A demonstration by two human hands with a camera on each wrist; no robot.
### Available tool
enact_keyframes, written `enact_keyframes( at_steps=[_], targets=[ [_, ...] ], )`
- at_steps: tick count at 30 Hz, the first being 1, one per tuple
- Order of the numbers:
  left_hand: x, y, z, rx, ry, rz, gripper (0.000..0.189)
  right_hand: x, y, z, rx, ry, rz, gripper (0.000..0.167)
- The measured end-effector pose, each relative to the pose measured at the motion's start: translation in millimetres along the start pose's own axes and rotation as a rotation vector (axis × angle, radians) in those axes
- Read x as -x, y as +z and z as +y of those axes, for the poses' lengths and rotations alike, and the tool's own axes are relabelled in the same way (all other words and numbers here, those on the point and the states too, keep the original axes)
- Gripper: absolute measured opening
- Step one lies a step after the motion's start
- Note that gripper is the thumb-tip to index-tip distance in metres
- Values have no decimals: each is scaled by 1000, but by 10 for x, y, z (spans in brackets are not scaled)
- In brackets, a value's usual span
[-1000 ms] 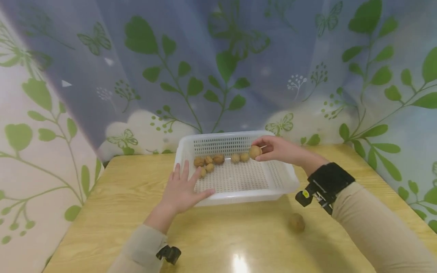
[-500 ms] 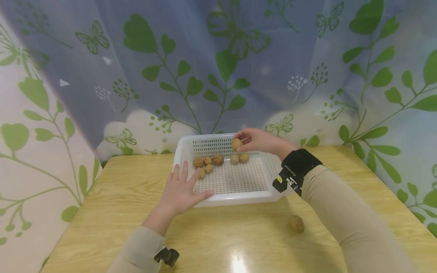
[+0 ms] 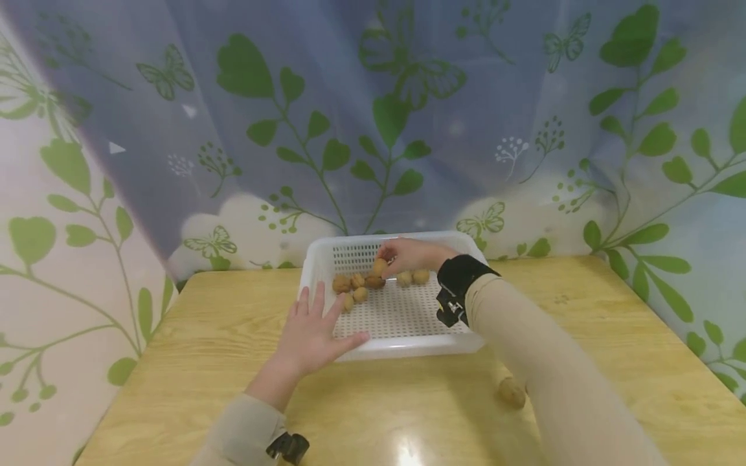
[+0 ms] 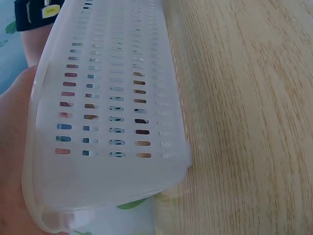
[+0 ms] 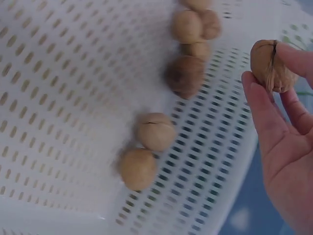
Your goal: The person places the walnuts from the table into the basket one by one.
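Observation:
My right hand (image 3: 416, 254) pinches a walnut (image 5: 266, 64) between thumb and fingers, above the back part of a white perforated plastic basket (image 3: 402, 347). The right wrist view shows the seam of its brown shell. Below, several other walnuts (image 3: 341, 283) lie in the basket, mostly along the back wall and toward the left, with a pair (image 5: 146, 149) apart from the rest. My left hand (image 3: 311, 333) lies over the basket's front left corner, fingers spread and straight. In the left wrist view, part of that hand (image 4: 12, 147) shows beside the basket's rim.
One more walnut (image 3: 512, 392) lies on the wooden table (image 3: 221, 362), in front of the basket and beside my right sleeve. A leaf-patterned cloth (image 3: 326, 103) hangs behind and along both sides of the table.
My right hand has carried the walnut leftward, from the basket's right part to above the walnuts at the back left, and lowered it somewhat. The left hand stays put.

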State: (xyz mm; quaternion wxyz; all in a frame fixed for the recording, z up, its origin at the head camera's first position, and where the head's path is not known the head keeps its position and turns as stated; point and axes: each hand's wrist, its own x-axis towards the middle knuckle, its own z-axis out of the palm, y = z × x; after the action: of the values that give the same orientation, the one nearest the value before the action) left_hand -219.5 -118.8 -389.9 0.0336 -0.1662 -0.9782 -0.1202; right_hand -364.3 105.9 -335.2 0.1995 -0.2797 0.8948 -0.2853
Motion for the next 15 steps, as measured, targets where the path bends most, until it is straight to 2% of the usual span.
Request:
enact_keyframes(
  at_steps=[3, 6, 10, 15],
  targets=[
    [3, -1, 6, -12, 2, -1, 93, -92, 105, 59, 16, 39, -54, 40],
    [14, 6, 23, -12, 1, -7, 93, -180, 229, 194, -37, 73, -87, 40],
    [18, 21, 29, -22, -5, -5, 93, -303, 390, 372, -48, 54, -95, 39],
    [3, -2, 9, -31, -10, -1, 93, -378, 488, 375, -16, 66, -136, 36]
  ],
)
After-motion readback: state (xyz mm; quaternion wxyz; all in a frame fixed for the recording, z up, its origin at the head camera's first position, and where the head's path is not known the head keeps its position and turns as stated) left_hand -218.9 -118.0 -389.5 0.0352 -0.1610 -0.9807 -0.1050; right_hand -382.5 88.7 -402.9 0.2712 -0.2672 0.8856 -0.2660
